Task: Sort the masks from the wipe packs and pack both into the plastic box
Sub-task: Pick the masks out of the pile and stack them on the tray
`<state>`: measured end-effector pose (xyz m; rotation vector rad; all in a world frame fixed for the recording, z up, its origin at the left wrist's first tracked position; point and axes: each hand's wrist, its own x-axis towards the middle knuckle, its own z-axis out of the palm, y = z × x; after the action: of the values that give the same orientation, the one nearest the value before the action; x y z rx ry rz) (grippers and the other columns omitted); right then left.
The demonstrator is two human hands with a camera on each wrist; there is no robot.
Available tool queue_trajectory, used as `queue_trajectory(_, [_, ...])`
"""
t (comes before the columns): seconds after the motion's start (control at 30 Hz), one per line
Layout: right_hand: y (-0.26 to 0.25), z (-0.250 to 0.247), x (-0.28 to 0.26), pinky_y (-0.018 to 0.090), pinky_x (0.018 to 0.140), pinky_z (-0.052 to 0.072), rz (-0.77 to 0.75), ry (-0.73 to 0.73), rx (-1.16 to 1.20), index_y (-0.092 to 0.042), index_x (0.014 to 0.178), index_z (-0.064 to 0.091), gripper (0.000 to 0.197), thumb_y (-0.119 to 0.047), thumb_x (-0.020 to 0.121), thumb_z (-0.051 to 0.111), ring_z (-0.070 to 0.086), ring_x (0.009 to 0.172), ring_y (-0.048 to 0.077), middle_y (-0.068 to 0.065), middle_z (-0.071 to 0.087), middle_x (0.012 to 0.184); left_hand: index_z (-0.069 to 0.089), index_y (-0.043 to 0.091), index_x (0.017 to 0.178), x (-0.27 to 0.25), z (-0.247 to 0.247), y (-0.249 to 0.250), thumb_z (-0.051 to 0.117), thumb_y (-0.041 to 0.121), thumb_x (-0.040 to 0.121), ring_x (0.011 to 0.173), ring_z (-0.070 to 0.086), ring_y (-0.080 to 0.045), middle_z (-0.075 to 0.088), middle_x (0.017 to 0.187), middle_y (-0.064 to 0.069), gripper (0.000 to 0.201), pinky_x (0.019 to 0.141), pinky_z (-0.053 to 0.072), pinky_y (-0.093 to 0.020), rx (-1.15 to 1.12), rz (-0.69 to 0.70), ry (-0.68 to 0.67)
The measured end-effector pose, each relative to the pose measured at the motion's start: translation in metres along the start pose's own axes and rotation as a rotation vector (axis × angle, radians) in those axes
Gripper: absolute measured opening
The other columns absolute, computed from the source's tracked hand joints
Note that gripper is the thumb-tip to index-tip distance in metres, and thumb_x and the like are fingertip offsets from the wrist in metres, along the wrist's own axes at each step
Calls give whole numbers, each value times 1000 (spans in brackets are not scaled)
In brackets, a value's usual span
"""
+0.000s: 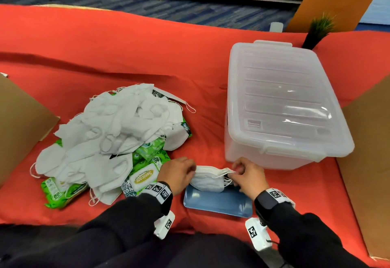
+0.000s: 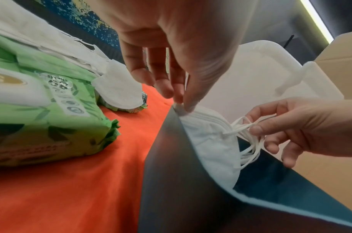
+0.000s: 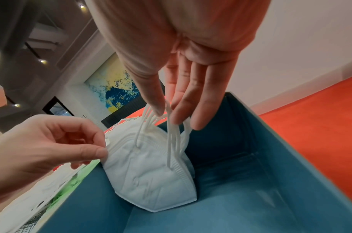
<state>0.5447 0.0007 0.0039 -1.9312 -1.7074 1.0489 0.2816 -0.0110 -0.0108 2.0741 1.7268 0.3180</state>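
In the head view, a small stack of white masks [image 1: 207, 180] is held over the far left corner of a blue tray [image 1: 219, 203], which lies just before the near side of the lidded plastic box [image 1: 280, 103]. The stack's left end is pinched by the left hand [image 1: 177, 173], and the ear loops at its right end are pinched by the right hand [image 1: 247, 178]. To the tray's left lies a mixed heap [image 1: 118, 132] of loose masks over green wipe packs [image 1: 145, 173], still unsorted; the box is seen closed. In the left wrist view, the left fingertips [image 2: 188, 104] are closed together on the stack's upper corner at the tray's rim, while the right fingers [image 2: 257, 130] are curled round a bunch of thin loops [image 2: 248, 146]. In the right wrist view, the stack is shown standing on edge inside the tray against its left wall, the loops caught between the right thumb and forefinger, the other fingers straight. The masks are judged light, soft and easily splayed, so the stack is best taken by both ends or across its folded edge; the loops are likely to tangle or stretch if pulled. The wipe packs look heavier, squashy and slick-wrapped, and would be better gripped across the width.
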Motion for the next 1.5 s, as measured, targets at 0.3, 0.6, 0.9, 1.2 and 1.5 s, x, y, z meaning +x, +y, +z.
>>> queue_trajectory(0.3, [-25, -7, -11, 31, 32, 44, 70, -25, 125, -14, 83, 55, 35, -14, 71, 88, 50, 40, 17, 2, 54, 60, 65, 30, 86, -1, -20, -19, 68, 36, 82, 71, 53, 1, 60, 81, 14, 8, 66, 43, -23, -190, -5, 20])
queue_trajectory(0.6, [-160, 44, 35, 35, 57, 59, 134, -324, 694, -10, 97, 64, 9, -13, 92, 72, 65, 69, 15, 3, 67, 78, 68, 32, 101, -13, -84, -145, 71, 42, 82, 89, 64, -13, 63, 97, 8, 22, 81, 51, -33, -200, -248, 117])
queue_trajectory(0.9, [-199, 122, 180, 32, 85, 45, 178, -13, 179, -11, 120, 60, 32, -14, 90, 70, 54, 94, 19, 2, 57, 106, 34, 37, 151, -42, -98, -228, 76, 63, 59, 121, 48, -24, 36, 144, 1, 104, 95, 47, -40, 270, -199, -295])
queue_trajectory(1.2, [-217, 148, 213, 35, 63, 48, 189, 33, -57, -20, 65, 56, 25, -12, 75, 78, 60, 69, 25, 1, 62, 70, 42, 29, 144, -5, -85, -202, 65, 29, 89, 114, 53, -27, 43, 134, -3, 59, 88, 47, -39, 49, -125, -151])
queue_trajectory(1.5, [-267, 83, 152, 48, 70, 63, 140, 60, 825, -6, 112, 57, 26, 10, 91, 55, 71, 84, 29, 11, 68, 101, 68, 30, 89, 46, -147, -189, 74, 50, 75, 90, 60, -14, 64, 93, 7, 25, 80, 47, -34, -617, -269, 144])
